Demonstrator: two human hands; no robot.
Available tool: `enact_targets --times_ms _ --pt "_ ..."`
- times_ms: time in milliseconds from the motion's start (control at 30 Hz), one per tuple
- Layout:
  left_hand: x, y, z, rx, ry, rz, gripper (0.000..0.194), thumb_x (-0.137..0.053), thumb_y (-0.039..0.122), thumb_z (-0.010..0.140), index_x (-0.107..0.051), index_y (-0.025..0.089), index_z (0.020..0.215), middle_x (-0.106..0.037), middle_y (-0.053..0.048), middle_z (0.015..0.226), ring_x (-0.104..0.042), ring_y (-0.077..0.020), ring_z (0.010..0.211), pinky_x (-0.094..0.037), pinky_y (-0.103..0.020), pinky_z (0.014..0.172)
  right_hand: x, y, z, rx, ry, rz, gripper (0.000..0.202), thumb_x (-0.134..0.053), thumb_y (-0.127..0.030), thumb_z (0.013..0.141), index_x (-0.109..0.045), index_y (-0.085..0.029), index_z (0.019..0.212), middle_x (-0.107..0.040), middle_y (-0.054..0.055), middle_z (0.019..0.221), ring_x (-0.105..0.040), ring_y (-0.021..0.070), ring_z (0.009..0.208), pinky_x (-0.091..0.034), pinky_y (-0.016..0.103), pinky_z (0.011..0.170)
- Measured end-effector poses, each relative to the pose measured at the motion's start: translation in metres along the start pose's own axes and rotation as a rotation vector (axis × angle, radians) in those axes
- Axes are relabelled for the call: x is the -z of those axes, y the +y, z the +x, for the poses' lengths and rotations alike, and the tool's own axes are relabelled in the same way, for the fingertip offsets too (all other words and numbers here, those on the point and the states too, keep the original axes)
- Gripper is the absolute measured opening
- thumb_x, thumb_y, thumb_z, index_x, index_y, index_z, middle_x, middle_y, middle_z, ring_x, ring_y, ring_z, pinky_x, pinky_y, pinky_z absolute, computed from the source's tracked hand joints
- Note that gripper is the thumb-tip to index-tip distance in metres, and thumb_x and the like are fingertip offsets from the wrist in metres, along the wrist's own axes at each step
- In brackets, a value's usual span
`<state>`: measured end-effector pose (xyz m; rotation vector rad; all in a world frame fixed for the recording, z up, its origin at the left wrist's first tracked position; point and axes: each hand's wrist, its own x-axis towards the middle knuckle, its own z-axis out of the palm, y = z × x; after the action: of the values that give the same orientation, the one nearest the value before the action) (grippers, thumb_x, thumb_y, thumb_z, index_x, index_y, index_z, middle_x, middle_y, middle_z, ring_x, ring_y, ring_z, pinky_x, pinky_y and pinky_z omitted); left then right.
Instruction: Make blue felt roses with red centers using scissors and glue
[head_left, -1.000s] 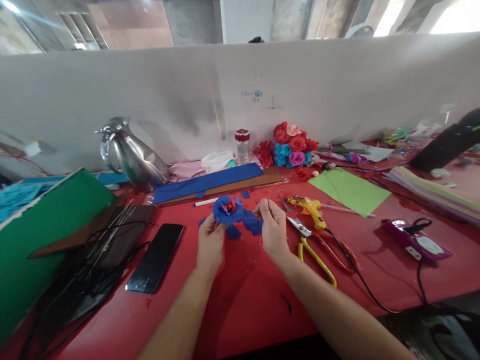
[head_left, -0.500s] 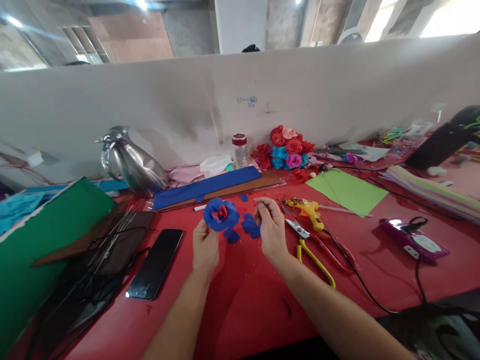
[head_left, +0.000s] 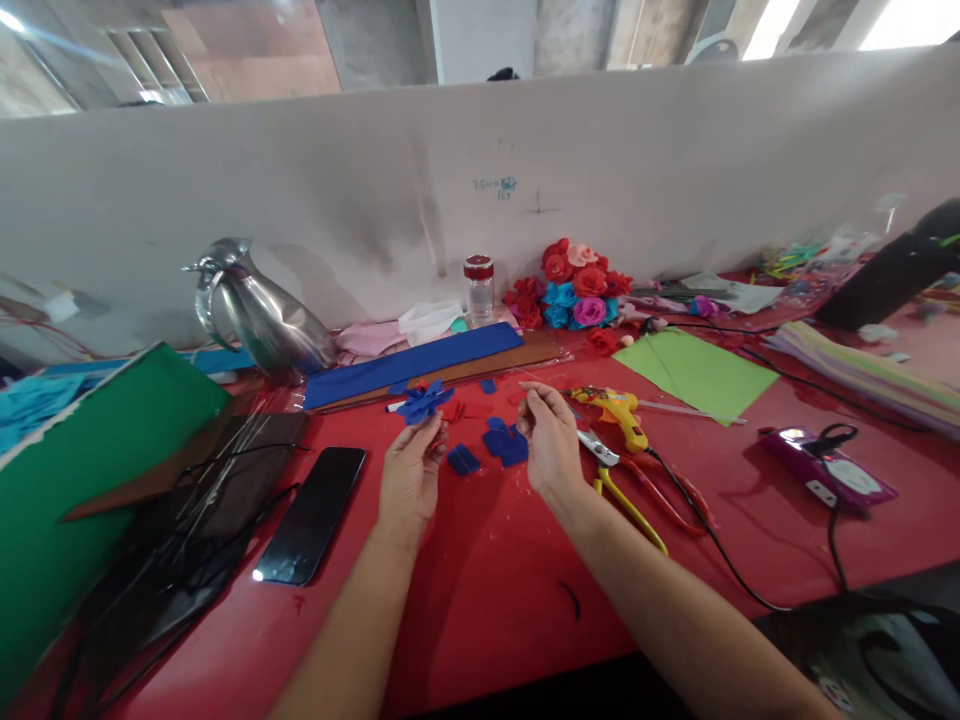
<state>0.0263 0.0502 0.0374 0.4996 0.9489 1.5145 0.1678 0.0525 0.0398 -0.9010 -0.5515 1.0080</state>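
My left hand [head_left: 411, 465] grips a blue paper flower [head_left: 424, 401] from below, its petals now seen from the side. To its right, my right hand [head_left: 550, 440] is closed in a pinch; a faint thin strand shows by its fingertips, too fine to name. Between the hands, cut blue paper petals [head_left: 505, 442] lie on the red table [head_left: 480, 590], with another blue piece [head_left: 463, 459] nearer the left hand. Just right of the right hand rest a yellow glue gun [head_left: 616, 412] and pliers with yellow and red handles [head_left: 628, 505].
A black phone [head_left: 311, 515] lies left of my left arm. Behind are a steel jug [head_left: 274, 320], a blue paper strip [head_left: 412, 366], a red-lidded jar [head_left: 478, 290] and a bunch of paper roses [head_left: 581, 285]. Rightward are green paper [head_left: 697, 370] and a purple power strip [head_left: 829, 470].
My left hand has tipped the flower, so its red centre no longer faces me. The right hand stays pinched in nearly the same place. The view has shifted slightly.
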Motion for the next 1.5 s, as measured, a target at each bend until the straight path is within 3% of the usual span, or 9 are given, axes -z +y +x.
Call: enact_targets --times_ms 200,367,533,733,933,1033,1167,1400,1500 --pt "0.002 0.007 0.006 -0.086 0.019 -0.016 0.026 -0.085 0.02 0.047 -0.064 0.016 0.062 -0.059 0.004 0.06 -0.049 -0.005 0.054 -0.036 -0.018 0.05 0.006 -0.008 0.01 0.159 -0.02 -0.196 0.007 -0.048 -0.023 0.072 -0.055 -0.022 0.071 -0.052 -0.005 0.062 -0.042 0.0093 0.051 -0.032 0.023 0.049" --pt "0.009 0.02 0.013 -0.231 0.091 0.037 0.022 -0.081 0.018 0.053 -0.059 0.016 0.055 -0.053 0.005 0.055 -0.046 -0.0053 0.053 -0.035 -0.018 0.05 0.015 -0.016 0.019 0.176 -0.366 -0.894 0.013 -0.055 -0.027 0.074 -0.067 -0.023 0.072 -0.064 0.0 0.068 -0.056 0.0146 0.063 -0.038 0.026 0.061" --pt "0.02 0.042 0.022 -0.254 0.172 -0.085 0.02 -0.077 0.013 0.054 -0.057 0.016 0.058 -0.051 0.006 0.054 -0.043 -0.0036 0.05 -0.032 -0.015 0.046 0.02 -0.018 0.02 0.2 -0.281 -1.404 0.011 -0.064 -0.031 0.077 -0.068 -0.025 0.069 -0.068 0.002 0.069 -0.057 0.0184 0.066 -0.032 0.028 0.059" --pt "0.02 0.05 0.021 -0.182 0.148 -0.088 0.018 -0.074 0.012 0.059 -0.057 0.017 0.06 -0.05 0.006 0.053 -0.041 -0.0031 0.047 -0.032 -0.015 0.045 0.023 0.006 0.02 0.324 -0.408 -1.132 0.019 -0.067 -0.008 0.068 -0.069 -0.025 0.074 -0.066 0.002 0.076 -0.058 0.0194 0.076 -0.041 0.03 0.07" --pt "0.008 0.038 0.003 -0.039 -0.119 -0.01 0.016 -0.072 0.013 0.058 -0.056 0.016 0.055 -0.052 0.002 0.054 -0.044 -0.0062 0.049 -0.036 -0.019 0.048 0.007 0.014 -0.005 0.273 -0.715 -0.893 0.056 -0.071 -0.017 0.067 -0.059 -0.028 0.121 -0.061 0.006 0.116 -0.059 0.0144 0.073 -0.048 0.029 0.071" --pt "0.007 0.036 -0.002 0.024 -0.193 0.013 0.015 -0.072 0.013 0.058 -0.057 0.016 0.056 -0.055 0.001 0.057 -0.047 -0.0079 0.052 -0.04 -0.021 0.051 -0.001 0.014 -0.017 0.208 -0.884 -0.702 0.026 -0.064 -0.03 0.077 -0.066 -0.026 0.103 -0.065 0.001 0.09 -0.056 0.012 0.063 -0.045 0.024 0.06" --pt "0.013 0.042 0.003 0.018 -0.129 -0.039 0.015 -0.071 0.011 0.059 -0.057 0.015 0.056 -0.053 0.001 0.057 -0.045 -0.0074 0.052 -0.039 -0.02 0.05 -0.001 0.013 -0.01 0.192 -0.58 -0.691 0.026 -0.049 -0.034 0.086 -0.056 -0.022 0.065 -0.053 -0.003 0.059 -0.048 0.0125 0.058 -0.036 0.023 0.056" --pt "0.032 0.068 0.013 -0.139 -0.037 -0.209 0.013 -0.07 0.012 0.06 -0.059 0.017 0.063 -0.049 0.002 0.059 -0.04 -0.006 0.049 -0.038 -0.019 0.047 0.014 -0.001 0.02 0.213 -0.219 -0.678 0.022 -0.049 -0.031 0.082 -0.049 -0.022 0.062 -0.041 -0.006 0.054 -0.036 0.0118 0.052 -0.026 0.025 0.051" --pt "0.036 0.074 0.012 -0.214 -0.057 -0.232 0.013 -0.069 0.015 0.062 -0.058 0.02 0.063 -0.047 0.003 0.058 -0.038 -0.0066 0.048 -0.038 -0.019 0.046 0.017 -0.001 0.024 0.239 -0.115 -0.665 0.01 -0.049 -0.026 0.078 -0.058 -0.022 0.074 -0.05 -0.003 0.065 -0.043 0.0142 0.062 -0.033 0.025 0.057"
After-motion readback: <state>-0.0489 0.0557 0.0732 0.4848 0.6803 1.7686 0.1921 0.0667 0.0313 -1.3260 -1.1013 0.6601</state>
